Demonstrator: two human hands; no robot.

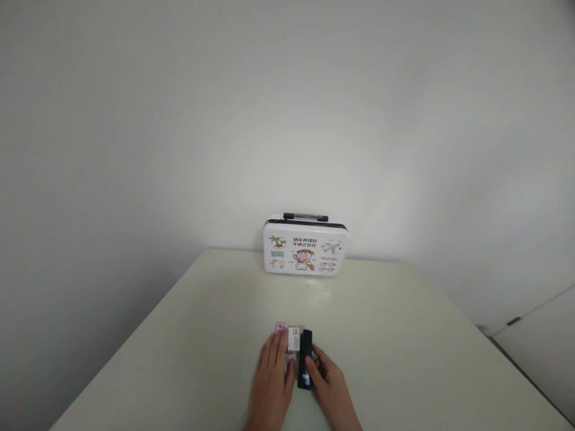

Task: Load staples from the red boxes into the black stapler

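Note:
My left hand point(272, 374) lies with stretched fingers over a few small boxes on the table. A pink and white box point(281, 327) shows past its fingertips, and a white box with printing point(293, 339) stands beside the index finger. Another pale, shiny piece point(290, 357) is partly covered near the thumb. Just to the right is a long black stapler point(305, 359), lying lengthwise away from me. My right hand point(326, 377) is closed on its right side, thumb on top and fingers curled at the edge. The stapler lies close beside the white box.
A white carry case point(305, 248) with cartoon prints and a black handle point(305, 216) stands upright at the back of the pale table point(215, 335). Behind it rises a plain wall point(287, 120). At far right a thin line with a dark piece point(513, 321) crosses the white surface.

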